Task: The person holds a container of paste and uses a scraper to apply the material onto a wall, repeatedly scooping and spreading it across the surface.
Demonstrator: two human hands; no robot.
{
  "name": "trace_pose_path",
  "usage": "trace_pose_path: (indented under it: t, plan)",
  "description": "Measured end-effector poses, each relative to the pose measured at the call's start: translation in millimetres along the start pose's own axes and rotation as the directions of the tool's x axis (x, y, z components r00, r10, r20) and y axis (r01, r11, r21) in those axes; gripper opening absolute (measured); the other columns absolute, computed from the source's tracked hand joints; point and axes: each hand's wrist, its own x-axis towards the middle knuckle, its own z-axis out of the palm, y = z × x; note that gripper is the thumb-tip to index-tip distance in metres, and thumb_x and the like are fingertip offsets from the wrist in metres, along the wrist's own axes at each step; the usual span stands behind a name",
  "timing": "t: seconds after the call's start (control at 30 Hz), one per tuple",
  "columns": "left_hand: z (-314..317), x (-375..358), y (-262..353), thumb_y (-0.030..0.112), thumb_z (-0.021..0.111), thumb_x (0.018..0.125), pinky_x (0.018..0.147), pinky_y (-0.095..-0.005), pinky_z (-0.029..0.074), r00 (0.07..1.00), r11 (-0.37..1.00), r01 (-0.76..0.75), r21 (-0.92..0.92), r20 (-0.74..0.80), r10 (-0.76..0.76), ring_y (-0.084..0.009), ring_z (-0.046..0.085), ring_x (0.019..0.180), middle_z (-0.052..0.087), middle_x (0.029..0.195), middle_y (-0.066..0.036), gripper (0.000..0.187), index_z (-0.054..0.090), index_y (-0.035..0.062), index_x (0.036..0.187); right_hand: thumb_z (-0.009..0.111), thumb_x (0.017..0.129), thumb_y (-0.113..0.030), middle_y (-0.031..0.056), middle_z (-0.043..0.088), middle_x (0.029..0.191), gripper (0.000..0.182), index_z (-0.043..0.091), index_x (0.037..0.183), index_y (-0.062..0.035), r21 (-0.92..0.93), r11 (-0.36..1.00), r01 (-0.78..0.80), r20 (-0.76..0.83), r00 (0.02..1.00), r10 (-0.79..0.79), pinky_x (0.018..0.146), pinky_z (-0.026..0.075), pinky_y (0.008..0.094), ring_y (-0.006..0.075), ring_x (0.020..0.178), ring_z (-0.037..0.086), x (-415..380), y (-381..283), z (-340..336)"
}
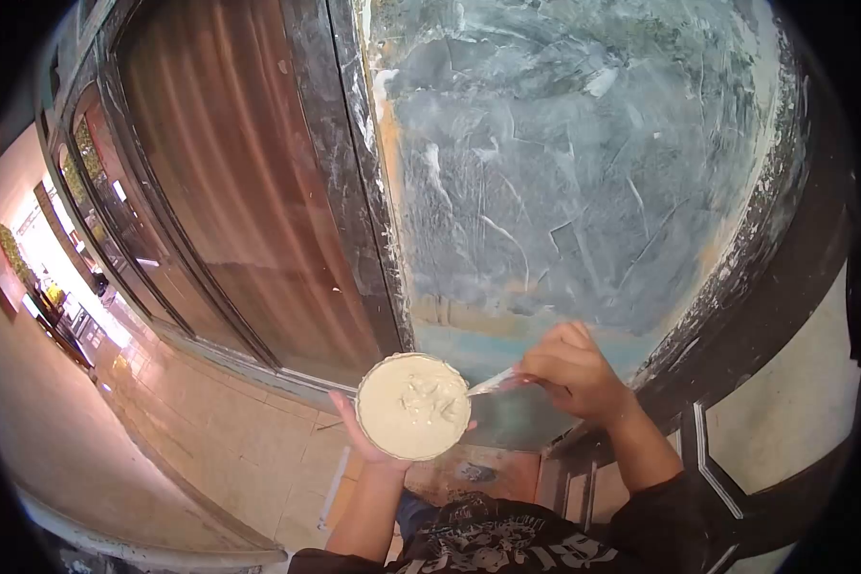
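A round bowl point(413, 407) full of cream-coloured paste rests in my left hand point(367, 438), whose fingers spread around its side and underneath. My right hand point(571, 372) is closed on the handle of a scraper point(493, 383). The scraper's tip reaches the paste at the bowl's right edge. Behind the bowl stands a wall panel point(564, 182) coated in uneven grey-green and white smears, with bare tan patches low down and along its left edge.
A dark-framed glass door with a reddish curtain point(230, 163) is on the left. Tiled floor point(230, 430) runs below it towards a bright opening at the far left. Dark trim point(727, 287) and dark-framed pale panels point(784, 383) stand on the right.
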Motion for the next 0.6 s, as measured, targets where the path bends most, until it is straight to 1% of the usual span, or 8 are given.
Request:
trace_pose_path:
  t: [0.03, 0.13, 0.2, 0.23, 0.3, 0.33, 0.4, 0.6]
  plan:
    - [1, 1, -2, 0.104, 0.022, 0.074, 0.101, -0.0892, 0.030, 1.000, 1.000, 0.002, 0.001, 0.000, -0.002, -0.0550, 0.037, 0.144, 0.028, 0.166, -0.023, 0.127, 0.028, 0.0148, 0.163, 0.075, 0.076, 0.001, -0.0040, 0.071, 0.097, 0.031, 0.074, 0.103, -0.0140, -0.001, 1.000, -0.002, -0.001, 1.000, 0.002, 0.081, 0.044, 0.0352, 0.0216, 0.089, 0.060, 8, -2, -3]
    - [5, 2, -5, 0.104, 0.021, 0.075, 0.099, -0.0886, 0.033, 0.999, 0.998, 0.015, 0.058, 0.031, -0.017, -0.0559, 0.040, 0.141, 0.031, 0.164, -0.024, 0.127, 0.028, 0.0119, 0.162, 0.074, 0.081, -0.004, -0.0088, 0.067, 0.099, 0.030, 0.072, 0.106, -0.0211, -0.070, 0.990, 0.122, 0.114, 0.987, -0.114, 0.081, 0.038, 0.0355, 0.0178, 0.090, 0.058, 24, -13, -7]
    - [8, 1, -6, 0.099, 0.021, 0.082, 0.104, -0.0818, 0.037, 1.000, 0.997, -0.022, 0.077, 0.017, 0.021, -0.0524, 0.044, 0.140, 0.038, 0.161, -0.024, 0.120, 0.032, 0.0085, 0.160, 0.070, 0.086, -0.010, -0.0105, 0.063, 0.101, 0.027, 0.070, 0.108, -0.0255, -0.134, 0.955, 0.266, 0.198, 0.951, -0.237, 0.082, 0.037, 0.0364, 0.0160, 0.092, 0.058, 29, -21, -5]
    - [6, 0, -5, 0.099, 0.021, 0.082, 0.104, -0.0818, 0.037, 1.000, 0.997, -0.027, 0.077, 0.016, 0.026, -0.0524, 0.044, 0.140, 0.038, 0.161, -0.024, 0.120, 0.032, 0.0085, 0.160, 0.070, 0.086, -0.010, -0.0105, 0.063, 0.101, 0.027, 0.070, 0.108, -0.0255, -0.131, 0.954, 0.270, 0.200, 0.950, -0.242, 0.082, 0.037, 0.0364, 0.0160, 0.092, 0.058, 28, -23, -3]
    - [1, 0, -3, 0.092, 0.022, 0.090, 0.111, -0.0655, 0.043, 0.983, 0.988, -0.152, 0.031, -0.099, 0.155, -0.0442, 0.051, 0.137, 0.047, 0.155, -0.020, 0.110, 0.043, 0.0054, 0.155, 0.066, 0.090, -0.016, -0.0113, 0.062, 0.104, 0.021, 0.068, 0.108, -0.0262, -0.233, 0.921, 0.313, 0.278, 0.929, -0.246, 0.081, 0.038, 0.0360, 0.0156, 0.093, 0.058, 25, -26, 0]
    - [2, 0, -2, 0.092, 0.022, 0.090, 0.111, -0.0655, 0.043, 0.982, 0.987, -0.158, 0.030, -0.100, 0.160, -0.0442, 0.051, 0.137, 0.047, 0.155, -0.020, 0.110, 0.043, 0.0054, 0.155, 0.066, 0.090, -0.016, -0.0113, 0.062, 0.104, 0.021, 0.068, 0.108, -0.0262, -0.230, 0.920, 0.318, 0.280, 0.927, -0.250, 0.081, 0.038, 0.0360, 0.0156, 0.093, 0.058, 24, -26, 2]
    - [3, 0, -1, 0.088, 0.023, 0.093, 0.115, -0.0526, 0.044, 0.963, 0.962, -0.216, 0.164, -0.129, 0.238, -0.0387, 0.054, 0.136, 0.052, 0.152, -0.020, 0.107, 0.046, 0.0025, 0.152, 0.066, 0.090, -0.018, -0.0108, 0.061, 0.104, 0.020, 0.067, 0.108, -0.0266, -0.191, 0.926, 0.325, 0.259, 0.927, -0.272, 0.080, 0.039, 0.0358, 0.0161, 0.094, 0.058, 22, -25, 6]
    - [-1, 0, 0, 0.088, 0.026, 0.093, 0.114, -0.0541, 0.044, 0.972, 0.971, -0.189, 0.147, -0.115, 0.207, -0.0394, 0.054, 0.136, 0.052, 0.152, -0.019, 0.105, 0.050, 0.0027, 0.150, 0.067, 0.089, -0.019, -0.0089, 0.060, 0.106, 0.017, 0.066, 0.106, -0.0240, -0.147, 0.927, 0.346, 0.226, 0.924, -0.310, 0.082, 0.041, 0.0378, 0.0164, 0.103, 0.056, 18, -25, 13]
